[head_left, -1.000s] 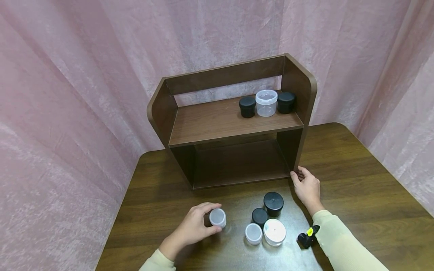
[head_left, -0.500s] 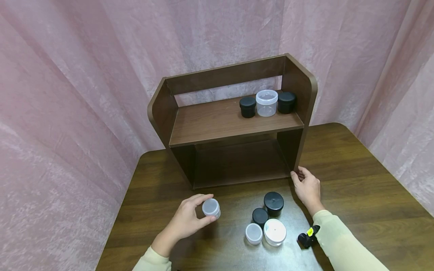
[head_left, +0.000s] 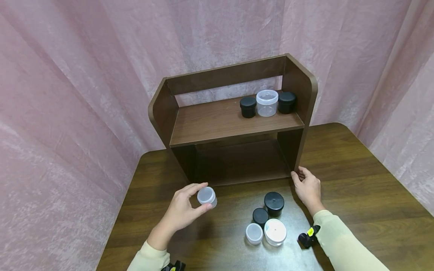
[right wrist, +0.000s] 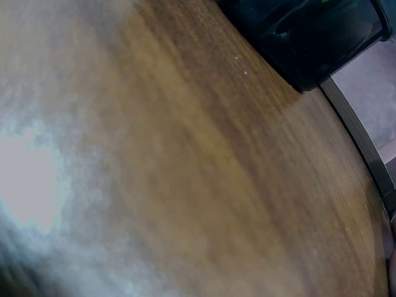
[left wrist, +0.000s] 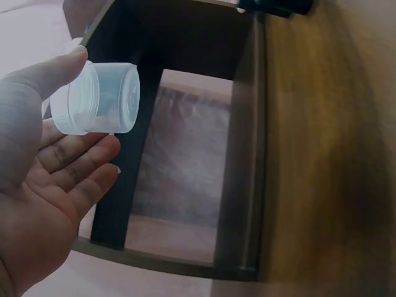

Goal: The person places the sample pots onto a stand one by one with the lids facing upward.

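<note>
My left hand (head_left: 183, 207) pinches a small clear lidded jar (head_left: 207, 197) between thumb and forefinger, off the table in front of the shelf's lower left part. In the left wrist view the same jar (left wrist: 102, 99) lies sideways across the picture, the other fingers loosely bent below it. My right hand (head_left: 307, 190) grips the front bottom corner of the brown wooden shelf (head_left: 234, 122), thumb on the near side and fingers partly hidden behind the side panel. On the upper board stand a black jar (head_left: 248, 108), a larger clear jar (head_left: 267, 104) and another black jar (head_left: 286, 103).
Between the hands, a cluster on the wooden table (head_left: 359, 195) holds a large black jar (head_left: 274, 202), a small black jar (head_left: 260, 216), a small clear jar (head_left: 254, 234) and a white-lidded jar (head_left: 275, 231). A pink curtain (head_left: 223, 34) hangs behind.
My left hand has carried the small clear jar up and to the left, closer to the shelf's front edge. My right hand stays at the shelf corner.
</note>
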Demonstrator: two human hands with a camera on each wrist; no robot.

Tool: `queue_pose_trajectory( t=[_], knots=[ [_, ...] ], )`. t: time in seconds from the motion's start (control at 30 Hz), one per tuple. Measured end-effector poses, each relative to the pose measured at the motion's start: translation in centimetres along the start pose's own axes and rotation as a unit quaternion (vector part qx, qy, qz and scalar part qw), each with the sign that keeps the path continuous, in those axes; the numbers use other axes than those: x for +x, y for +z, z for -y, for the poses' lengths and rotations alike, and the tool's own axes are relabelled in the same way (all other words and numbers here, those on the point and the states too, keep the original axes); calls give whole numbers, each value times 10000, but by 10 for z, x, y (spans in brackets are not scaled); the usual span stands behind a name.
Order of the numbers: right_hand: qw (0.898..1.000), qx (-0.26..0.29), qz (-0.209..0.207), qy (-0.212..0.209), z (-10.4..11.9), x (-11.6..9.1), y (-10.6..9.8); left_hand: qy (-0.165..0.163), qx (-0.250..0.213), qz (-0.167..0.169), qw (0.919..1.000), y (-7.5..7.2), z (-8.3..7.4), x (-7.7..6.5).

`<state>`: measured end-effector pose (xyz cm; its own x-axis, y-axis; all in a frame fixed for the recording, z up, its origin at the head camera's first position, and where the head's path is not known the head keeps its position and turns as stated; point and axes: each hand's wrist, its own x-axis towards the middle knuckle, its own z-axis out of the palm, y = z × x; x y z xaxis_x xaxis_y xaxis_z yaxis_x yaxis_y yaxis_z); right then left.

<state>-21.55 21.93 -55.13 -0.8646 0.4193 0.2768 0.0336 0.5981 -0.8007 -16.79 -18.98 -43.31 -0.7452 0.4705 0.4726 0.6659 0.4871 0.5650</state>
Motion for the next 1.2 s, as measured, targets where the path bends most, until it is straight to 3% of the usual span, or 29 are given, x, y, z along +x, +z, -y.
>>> queue_pose_trajectory(
  t=[0.5,0.87,1.0,1.2],
  knots=[
    [10000,-12,30,-25,-2,-1,1,415,93,-343,9985,-8,-24,38],
    [10000,58,16,-55,-2,1,0,998,218,-606,9929,-29,-58,93],
    [9999,59,25,-98,-2,1,0,967,260,-615,9931,-35,-62,114],
    [9999,65,34,-97,-3,1,1,643,201,-557,9962,-41,-62,144]
  ],
)
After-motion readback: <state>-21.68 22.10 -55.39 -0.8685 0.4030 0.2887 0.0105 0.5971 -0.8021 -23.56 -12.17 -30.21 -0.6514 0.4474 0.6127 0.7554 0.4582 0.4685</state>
